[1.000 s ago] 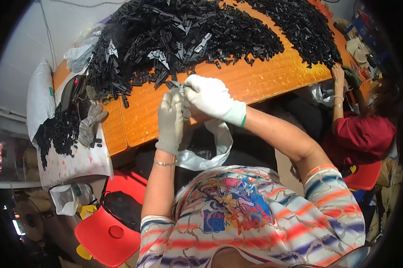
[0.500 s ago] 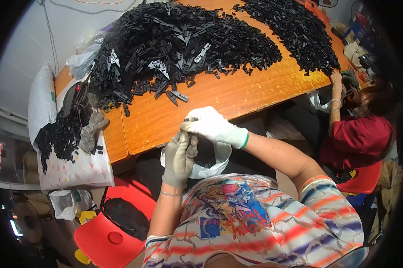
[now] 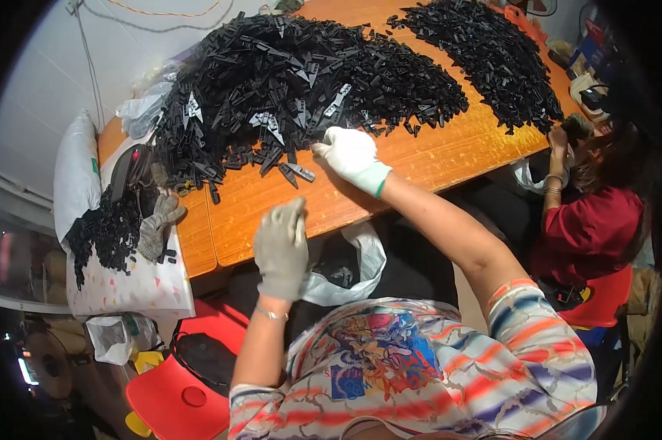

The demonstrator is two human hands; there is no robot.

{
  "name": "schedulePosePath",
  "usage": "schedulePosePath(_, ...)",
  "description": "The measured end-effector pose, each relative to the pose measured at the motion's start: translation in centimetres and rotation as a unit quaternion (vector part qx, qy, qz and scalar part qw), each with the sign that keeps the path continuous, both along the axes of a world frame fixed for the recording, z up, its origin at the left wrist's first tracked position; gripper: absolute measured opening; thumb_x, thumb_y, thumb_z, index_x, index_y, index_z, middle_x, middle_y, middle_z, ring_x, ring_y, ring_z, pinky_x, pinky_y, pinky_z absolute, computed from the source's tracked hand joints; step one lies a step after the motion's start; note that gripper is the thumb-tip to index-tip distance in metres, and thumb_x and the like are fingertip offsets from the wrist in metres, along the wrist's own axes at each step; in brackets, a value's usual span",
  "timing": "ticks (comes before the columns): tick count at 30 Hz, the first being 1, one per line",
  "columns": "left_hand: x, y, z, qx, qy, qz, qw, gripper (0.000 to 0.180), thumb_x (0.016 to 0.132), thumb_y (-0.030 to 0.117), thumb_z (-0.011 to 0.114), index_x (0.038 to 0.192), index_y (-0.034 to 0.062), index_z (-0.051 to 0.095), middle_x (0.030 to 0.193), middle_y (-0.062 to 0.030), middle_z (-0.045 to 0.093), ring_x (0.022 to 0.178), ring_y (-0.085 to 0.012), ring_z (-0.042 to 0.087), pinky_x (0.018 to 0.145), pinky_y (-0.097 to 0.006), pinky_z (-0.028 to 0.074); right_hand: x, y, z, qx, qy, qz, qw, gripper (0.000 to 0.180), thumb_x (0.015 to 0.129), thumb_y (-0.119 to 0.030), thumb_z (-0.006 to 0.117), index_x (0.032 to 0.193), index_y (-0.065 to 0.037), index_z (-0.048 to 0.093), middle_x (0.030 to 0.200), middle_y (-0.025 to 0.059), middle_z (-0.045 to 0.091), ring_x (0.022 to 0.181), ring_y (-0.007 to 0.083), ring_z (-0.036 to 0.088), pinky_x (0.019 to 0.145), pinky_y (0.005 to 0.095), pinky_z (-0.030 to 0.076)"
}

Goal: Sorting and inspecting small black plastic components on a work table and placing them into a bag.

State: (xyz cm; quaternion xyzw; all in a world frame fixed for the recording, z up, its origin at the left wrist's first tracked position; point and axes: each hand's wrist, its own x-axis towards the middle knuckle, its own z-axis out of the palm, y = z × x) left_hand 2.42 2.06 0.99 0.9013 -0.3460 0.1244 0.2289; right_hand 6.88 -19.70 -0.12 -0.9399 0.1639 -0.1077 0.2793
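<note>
My right hand (image 3: 351,155), in a white glove with a green cuff, is over the table at the front edge of a large pile of black plastic pieces (image 3: 250,73). Its fingers curl inward, and what they hold, if anything, is hidden. Lower and to the left, my left hand (image 3: 281,246) wears a grey glove and is raised in front of the table edge. Its fingers look pressed together at the tips; any piece there is too small to make out. A white plastic bag (image 3: 375,258) hangs open at my lap, with some dark pieces inside.
Another pile of black pieces (image 3: 485,62) lies at the far right of the wooden table (image 3: 272,213). A person in a dark red shirt (image 3: 591,231) sits there. At left are a grey glove (image 3: 155,229), small black parts (image 3: 107,235) and a red chair (image 3: 177,400).
My hands have come apart. The right moved forward to the pile's edge; the left shifted slightly left and up. The bag's opening, with dark pieces inside, now shows more.
</note>
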Motion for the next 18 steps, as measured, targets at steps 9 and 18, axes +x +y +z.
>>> schedulePosePath(9,7.2,-4.8,0.9,0.224,-0.045,-0.03,0.973,0.008,0.083,0.018,0.062,0.09,0.0146,0.065,0.085,-0.0082,0.065,0.086,-0.0274,0.065,0.07,-0.042,0.053,1.4,0.0,-1.7,-0.05,-0.014,0.012,0.999,0.028,0.08,-0.034,0.066,0.088,-0.007,0.068,0.084,0.0184,0.068,0.083,0.0355,0.067,0.076,0.0436,0.051)
schedulePosePath(18,4.8,-2.8,0.9,0.174,-0.021,-0.021,0.984,0.014,0.087,0.025,0.06,0.095,0.0144,0.064,0.09,-0.0093,0.063,0.088,-0.0292,0.062,0.074,-0.044,0.05,0.2,0.2,-1.2,-0.059,-0.033,0.068,0.995,0.015,0.078,-0.017,0.058,0.085,-0.007,0.067,0.083,0.0181,0.068,0.081,0.0369,0.066,0.073,0.0451,0.052)
